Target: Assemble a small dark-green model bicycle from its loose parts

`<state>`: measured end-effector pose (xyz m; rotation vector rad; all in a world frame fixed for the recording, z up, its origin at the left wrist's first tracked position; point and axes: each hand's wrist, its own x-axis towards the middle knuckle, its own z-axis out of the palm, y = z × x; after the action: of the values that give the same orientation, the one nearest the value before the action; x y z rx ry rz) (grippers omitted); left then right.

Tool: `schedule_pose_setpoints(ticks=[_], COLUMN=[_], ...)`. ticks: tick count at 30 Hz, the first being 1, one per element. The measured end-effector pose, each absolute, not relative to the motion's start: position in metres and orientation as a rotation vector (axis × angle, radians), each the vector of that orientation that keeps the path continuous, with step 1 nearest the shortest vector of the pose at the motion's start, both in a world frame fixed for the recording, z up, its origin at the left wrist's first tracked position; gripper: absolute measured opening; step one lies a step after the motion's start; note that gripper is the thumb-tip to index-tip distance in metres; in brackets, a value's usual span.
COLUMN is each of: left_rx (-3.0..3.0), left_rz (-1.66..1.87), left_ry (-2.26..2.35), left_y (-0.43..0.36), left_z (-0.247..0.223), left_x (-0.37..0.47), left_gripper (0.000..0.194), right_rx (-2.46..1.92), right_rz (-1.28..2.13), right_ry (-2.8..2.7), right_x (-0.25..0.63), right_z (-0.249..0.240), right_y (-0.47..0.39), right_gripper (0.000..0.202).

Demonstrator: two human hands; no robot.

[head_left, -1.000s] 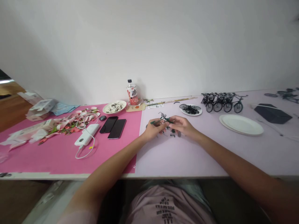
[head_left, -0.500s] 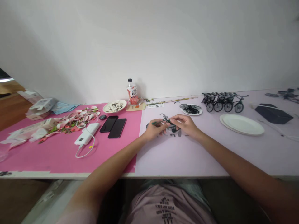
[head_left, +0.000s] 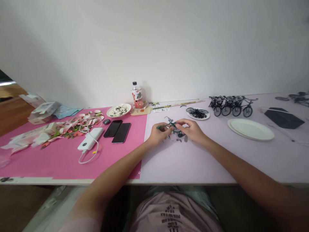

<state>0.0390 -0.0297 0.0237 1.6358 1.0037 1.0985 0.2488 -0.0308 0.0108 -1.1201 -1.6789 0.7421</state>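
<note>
Between my two hands is a small dark green toy bicycle frame [head_left: 172, 123], held just above the lilac tabletop. My left hand [head_left: 158, 134] is closed on its left end, thumb pressed against the fingers. Thumb and fingertips of my right hand [head_left: 193, 131] pinch the other end; whether they also hold a smaller part is hidden. Small loose grey and black parts [head_left: 179, 140] lie on the table under and between the hands. Behind them stands a white plate [head_left: 208, 116] with black wheels and other dark pieces.
Several assembled toy bicycles [head_left: 229, 108] stand in a row at the back right. Stacked white plates [head_left: 251, 129] and a dark box [head_left: 285, 118] sit at right. On the pink side lie two phones [head_left: 122, 132], a white power bank [head_left: 90, 139] and pink petals. A bottle [head_left: 137, 97] stands behind.
Both hands stay in nearly the same place, still on the green frame, with only slight finger movement. A dark rounded edge beside my left hand no longer shows.
</note>
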Motion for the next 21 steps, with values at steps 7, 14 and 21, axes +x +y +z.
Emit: schedule_pose_setpoints(ticks=[7, 14, 21], left_rx=[1.572, 1.538, 1.507], left_rz=[1.169, 1.204, 1.297], left_ry=[1.02, 1.049, 1.118], left_y=[-0.025, -0.026, -0.026], left_z=[0.018, 0.011, 0.007], left_x=[0.039, 0.043, 0.045], left_gripper=[0.053, 0.051, 0.044], right_rx=[-1.135, -1.106, -1.186], right_rz=[0.572, 0.593, 0.591], right_ry=[-1.804, -1.738, -1.897], right_x=[0.249, 0.25, 0.256], right_z=[0.013, 0.008, 0.012], right_y=[-0.033, -0.031, -0.033], right_gripper=[0.031, 0.045, 0.047])
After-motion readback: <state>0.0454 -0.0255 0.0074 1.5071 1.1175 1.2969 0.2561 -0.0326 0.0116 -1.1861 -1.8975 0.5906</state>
